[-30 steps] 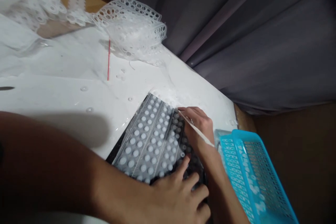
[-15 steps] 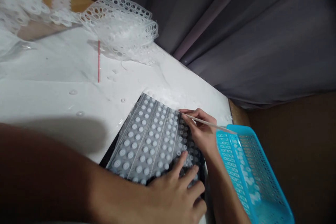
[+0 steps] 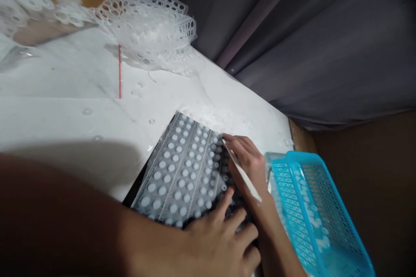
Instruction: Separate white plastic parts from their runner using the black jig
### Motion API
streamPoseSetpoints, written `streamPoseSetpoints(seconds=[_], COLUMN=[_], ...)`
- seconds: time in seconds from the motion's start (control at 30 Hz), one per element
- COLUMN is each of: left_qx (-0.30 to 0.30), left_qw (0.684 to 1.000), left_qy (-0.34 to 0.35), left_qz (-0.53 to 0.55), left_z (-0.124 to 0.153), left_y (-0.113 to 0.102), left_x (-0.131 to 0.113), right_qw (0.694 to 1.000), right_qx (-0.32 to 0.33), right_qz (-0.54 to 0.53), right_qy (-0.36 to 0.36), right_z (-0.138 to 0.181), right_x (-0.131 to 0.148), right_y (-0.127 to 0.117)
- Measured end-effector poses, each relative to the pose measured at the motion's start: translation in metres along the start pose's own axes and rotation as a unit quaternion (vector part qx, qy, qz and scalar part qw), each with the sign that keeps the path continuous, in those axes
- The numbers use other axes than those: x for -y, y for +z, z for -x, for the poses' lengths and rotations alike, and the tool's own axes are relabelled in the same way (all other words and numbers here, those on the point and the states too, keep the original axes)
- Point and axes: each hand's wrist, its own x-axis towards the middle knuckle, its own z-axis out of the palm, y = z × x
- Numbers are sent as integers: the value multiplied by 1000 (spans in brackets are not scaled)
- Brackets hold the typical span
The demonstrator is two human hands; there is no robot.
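Observation:
A grey sheet (image 3: 182,169) with rows of round white translucent pieces lies on a black board (image 3: 138,188). My left hand (image 3: 221,242) presses on its near right part, fingers spread. At the far right edge of the sheet, my right hand (image 3: 248,156) pinches a thin white strip (image 3: 245,177), which slants back over the wrist. Whether the strip is joined to the sheet is hidden by the fingers. The lower right part of the sheet is covered by both hands.
To the right stands a blue perforated basket (image 3: 312,186) with white pieces in it. A heap of clear punched plastic sheets (image 3: 146,26) lies at the back. Clear bags with a red strip (image 3: 120,71) and loose rings (image 3: 96,138) are on the white table (image 3: 162,93). Grey curtain (image 3: 308,43) hangs behind.
My right hand has turned, and the white strip has swung from pointing right over the basket to pointing down along my wrist. My left hand stays on the sheet.

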Motion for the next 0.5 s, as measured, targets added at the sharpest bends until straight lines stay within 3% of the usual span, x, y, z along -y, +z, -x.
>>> streamPoseSetpoints(seconds=[0.13,0.23,0.33,0.43,0.5], left_qx=[-3,-3,-3,-5,-5], left_qw=[1000,1000,1000,1000,1000], left_qy=[8,7,8,6,5], left_qz=[15,18,16,15,11], left_z=[0,0,0,0,0], left_y=[0,-1,-1,0,1], left_x=[1,1,1,1,1], right_qw=[1000,994,957,932,935], right_qx=[-4,-63,-139,-170,-143], right_qz=[23,-51,-180,-242,-256], right_qy=[-14,73,179,209,200], right_z=[-3,-8,-11,-10,-7], right_x=[0,0,-4,-10,-11], right_y=[4,10,12,9,4])
